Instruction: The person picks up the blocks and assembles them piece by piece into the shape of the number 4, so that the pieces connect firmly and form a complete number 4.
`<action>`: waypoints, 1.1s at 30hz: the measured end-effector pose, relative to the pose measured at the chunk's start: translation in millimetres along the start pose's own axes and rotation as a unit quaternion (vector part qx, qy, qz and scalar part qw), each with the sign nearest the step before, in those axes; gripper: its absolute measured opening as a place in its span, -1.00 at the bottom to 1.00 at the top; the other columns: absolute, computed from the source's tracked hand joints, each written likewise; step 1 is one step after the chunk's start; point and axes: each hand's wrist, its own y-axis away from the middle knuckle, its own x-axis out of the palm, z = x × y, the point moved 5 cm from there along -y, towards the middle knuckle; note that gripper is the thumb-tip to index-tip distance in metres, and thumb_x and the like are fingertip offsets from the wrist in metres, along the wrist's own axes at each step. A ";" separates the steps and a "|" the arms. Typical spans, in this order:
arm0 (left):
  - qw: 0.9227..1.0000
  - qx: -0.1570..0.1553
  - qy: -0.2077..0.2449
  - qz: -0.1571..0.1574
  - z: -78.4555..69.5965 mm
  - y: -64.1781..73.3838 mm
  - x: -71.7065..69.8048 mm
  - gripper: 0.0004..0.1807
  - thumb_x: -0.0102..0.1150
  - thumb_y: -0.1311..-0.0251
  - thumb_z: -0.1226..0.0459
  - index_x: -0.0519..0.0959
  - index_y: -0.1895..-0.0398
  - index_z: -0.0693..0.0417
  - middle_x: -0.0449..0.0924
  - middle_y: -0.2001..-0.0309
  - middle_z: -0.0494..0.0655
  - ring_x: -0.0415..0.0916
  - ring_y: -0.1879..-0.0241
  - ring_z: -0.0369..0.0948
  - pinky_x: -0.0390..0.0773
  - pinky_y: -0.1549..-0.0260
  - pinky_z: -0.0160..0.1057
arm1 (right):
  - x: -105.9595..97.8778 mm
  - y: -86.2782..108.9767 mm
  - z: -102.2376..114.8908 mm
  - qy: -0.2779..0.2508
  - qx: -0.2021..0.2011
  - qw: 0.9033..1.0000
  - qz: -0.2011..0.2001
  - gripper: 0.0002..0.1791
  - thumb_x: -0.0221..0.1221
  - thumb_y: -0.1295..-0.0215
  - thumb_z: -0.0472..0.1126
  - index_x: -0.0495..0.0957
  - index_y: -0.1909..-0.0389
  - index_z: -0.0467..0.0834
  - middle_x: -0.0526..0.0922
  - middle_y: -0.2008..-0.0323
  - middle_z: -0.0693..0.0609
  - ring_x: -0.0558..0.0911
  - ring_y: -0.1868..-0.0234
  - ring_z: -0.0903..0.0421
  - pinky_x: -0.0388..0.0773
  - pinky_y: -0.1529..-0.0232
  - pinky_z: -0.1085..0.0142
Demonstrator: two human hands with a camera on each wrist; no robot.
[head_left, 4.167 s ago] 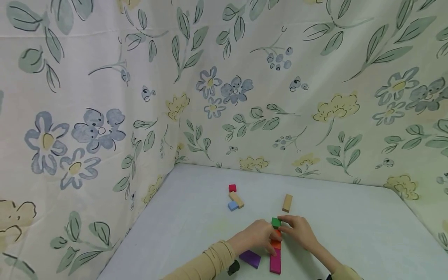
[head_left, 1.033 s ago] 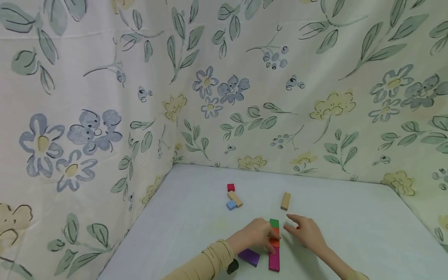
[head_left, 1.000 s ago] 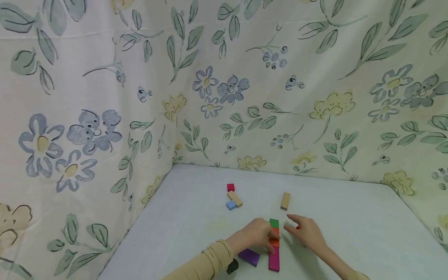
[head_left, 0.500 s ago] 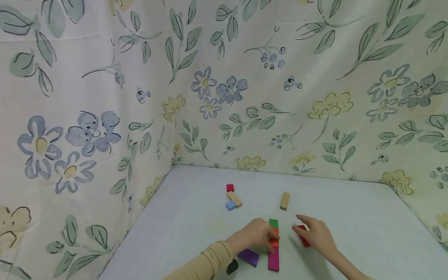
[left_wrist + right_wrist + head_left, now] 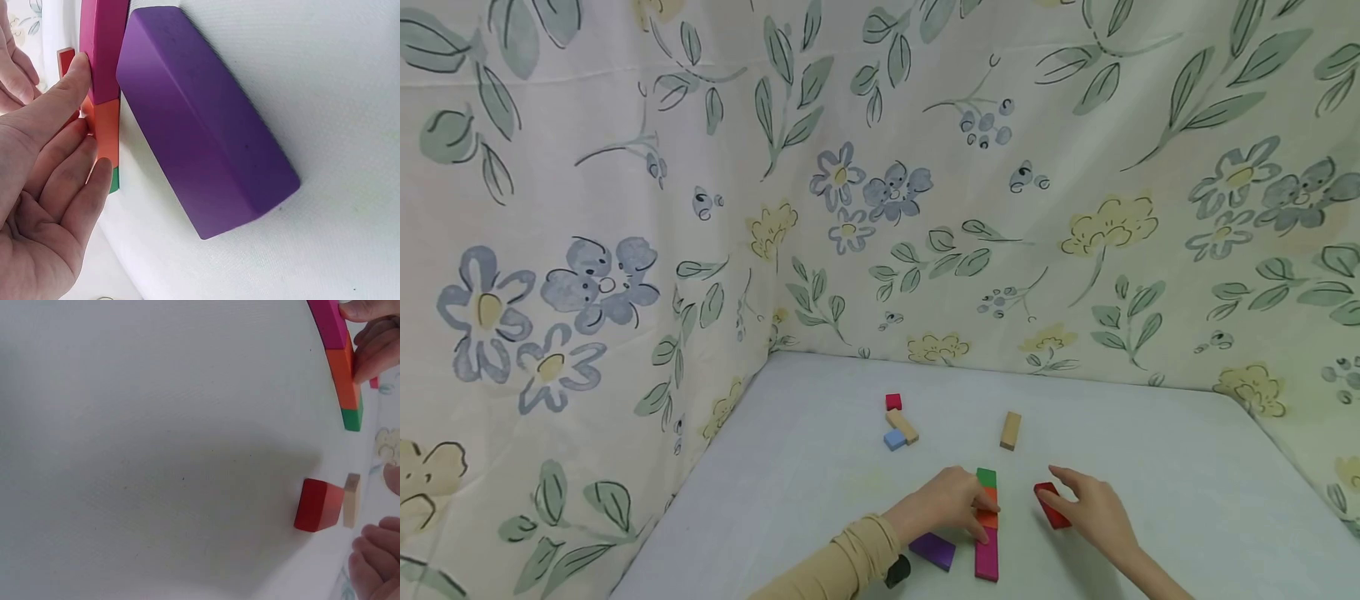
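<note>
A row of blocks runs front to back: a magenta block [image 5: 987,560], an orange block [image 5: 988,520] and a green block [image 5: 986,477] at the far end. My left hand [image 5: 946,504] rests on this row, its thumb at the magenta block and its fingers touching the orange one. To the right of the row, a red block [image 5: 319,505] lies on the table at a slant. My right hand [image 5: 1099,517] is beside that block, thumb and fingers spread apart; the thumb overlaps the block in the head view. In the right wrist view a gap shows between fingers and block.
A purple block [image 5: 932,552] lies slanted left of the row, near a dark cylinder [image 5: 898,571] partly under the left sleeve. Farther back are a wooden block [image 5: 1011,430] and a cluster of a second wooden block [image 5: 903,426], a blue block [image 5: 895,439] and a small red block [image 5: 892,402]. Floral cloth [image 5: 970,275] hangs behind.
My right hand has left the green block and moved right, away from the row; the red block, earlier mostly hidden behind it, now shows. My left hand stays on the row.
</note>
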 end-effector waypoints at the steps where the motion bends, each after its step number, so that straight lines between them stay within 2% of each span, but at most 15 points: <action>1: 1.000 0.000 0.001 0.000 0.0 0.1 -0.2 -0.57 0.48 0.14 0.07 0.69 0.08 -0.20 0.71 0.18 -0.40 0.23 0.51 -0.54 0.26 0.44 -0.60 | 0.1 0.0 -0.7 0.001 0.004 1.000 0.001 -0.39 0.30 -0.13 0.00 0.51 -0.10 -0.33 0.63 0.05 -0.33 0.61 0.09 -0.21 0.59 0.17 -0.02; 6: 1.000 -0.003 0.004 0.002 0.8 -0.2 0.1 -0.57 0.47 0.14 0.07 0.69 0.08 -0.21 0.71 0.19 -0.41 0.24 0.51 -0.54 0.26 0.45 -0.60 | 1.6 2.0 -5.6 -0.007 0.020 1.000 0.004 -0.40 0.29 -0.14 -0.02 0.51 -0.10 -0.34 0.61 0.04 -0.36 0.62 0.22 -0.07 0.59 0.35 0.22; 9: 1.000 -0.003 0.002 0.002 0.8 -0.4 -0.1 -0.57 0.47 0.14 0.07 0.69 0.08 -0.21 0.72 0.21 -0.40 0.22 0.52 -0.54 0.25 0.46 -0.59 | 4.0 4.6 -9.2 -0.012 0.024 1.000 0.006 -0.39 0.30 -0.12 -0.02 0.51 -0.10 -0.35 0.61 0.04 -0.37 0.55 0.34 0.08 0.42 0.50 0.37; 11: 1.000 -0.005 0.001 0.001 1.0 -0.3 -0.3 -0.57 0.47 0.14 0.07 0.69 0.08 -0.22 0.72 0.22 -0.41 0.21 0.52 -0.53 0.25 0.46 -0.59 | 5.8 6.5 -11.1 -0.016 0.027 0.999 0.008 -0.38 0.30 -0.12 -0.03 0.50 -0.10 -0.35 0.60 0.02 -0.38 0.47 0.42 0.13 0.29 0.55 0.39; 14: 1.000 -0.008 0.002 0.003 1.5 -0.1 0.4 -0.57 0.47 0.13 0.06 0.69 0.07 -0.23 0.71 0.21 -0.42 0.22 0.51 -0.53 0.25 0.45 -0.59 | 7.9 8.7 -13.9 -0.020 0.034 0.999 0.010 -0.37 0.30 -0.11 -0.02 0.49 -0.12 -0.35 0.57 -0.01 -0.39 0.38 0.47 0.13 0.21 0.57 0.37; 17: 1.000 -0.014 0.007 0.005 2.2 -0.1 1.2 -0.57 0.46 0.12 0.06 0.68 0.07 -0.24 0.71 0.19 -0.42 0.26 0.49 -0.55 0.27 0.43 -0.59 | 8.2 10.4 -16.0 -0.015 0.038 0.999 0.007 -0.35 0.30 -0.10 0.00 0.49 -0.11 -0.35 0.57 -0.02 -0.39 0.53 0.37 0.03 0.39 0.48 0.31; 19: 1.000 -0.016 0.009 0.005 2.2 -0.2 1.3 -0.57 0.46 0.12 0.06 0.68 0.06 -0.24 0.71 0.18 -0.42 0.29 0.47 -0.56 0.28 0.43 -0.59 | 8.8 11.4 -17.9 -0.011 0.044 0.999 0.009 -0.33 0.31 -0.09 0.03 0.49 -0.11 -0.36 0.58 -0.01 -0.39 0.60 0.24 -0.12 0.53 0.35 0.17; 21: 1.000 -0.017 0.008 0.003 2.2 -0.3 1.2 -0.56 0.46 0.12 0.06 0.68 0.06 -0.25 0.71 0.18 -0.43 0.29 0.47 -0.56 0.28 0.42 -0.59 | 9.4 12.7 -19.6 -0.007 0.050 0.999 0.012 -0.31 0.31 -0.08 0.05 0.49 -0.10 -0.37 0.58 -0.01 -0.39 0.60 0.08 -0.20 0.57 0.20 0.04; 25: 1.000 -0.018 0.005 0.003 2.2 -0.5 1.0 -0.56 0.47 0.13 0.05 0.68 0.07 -0.26 0.71 0.19 -0.43 0.31 0.47 -0.57 0.28 0.41 -0.59 | 14.1 13.7 -24.5 -0.005 0.070 0.997 0.028 -0.23 0.33 -0.04 0.12 0.47 -0.12 -0.38 0.57 -0.03 -0.38 0.57 0.06 -0.21 0.55 0.11 -0.05; 33: 1.000 -0.025 0.007 0.000 3.8 -0.9 1.8 -0.57 0.47 0.14 0.06 0.68 0.08 -0.28 0.71 0.24 -0.46 0.29 0.48 -0.54 0.28 0.43 -0.58 | 22.3 14.1 -29.8 -0.012 0.098 0.994 0.041 -0.15 0.36 0.01 0.15 0.43 -0.14 -0.41 0.56 -0.01 -0.39 0.56 0.19 -0.02 0.59 0.12 0.02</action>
